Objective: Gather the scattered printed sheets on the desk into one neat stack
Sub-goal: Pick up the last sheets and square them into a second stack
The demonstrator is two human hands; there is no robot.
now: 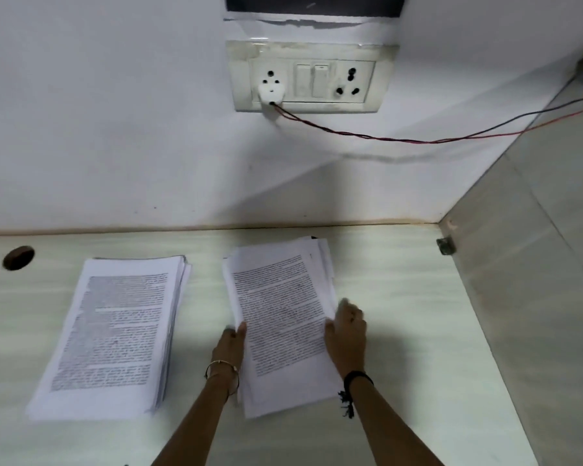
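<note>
Two piles of printed sheets lie on the pale desk. The left pile is fairly even and nobody touches it. The right pile is looser, with several sheets fanned out at its far right corner. My left hand grips the right pile's left edge, thumb on the top sheet. My right hand presses against the pile's right edge, fingers curled onto it. Both hands flank the pile's near half.
A round cable hole sits at the desk's far left. A wall socket panel with a white plug and a red-black wire runs to the right. A grey side panel closes the desk on the right.
</note>
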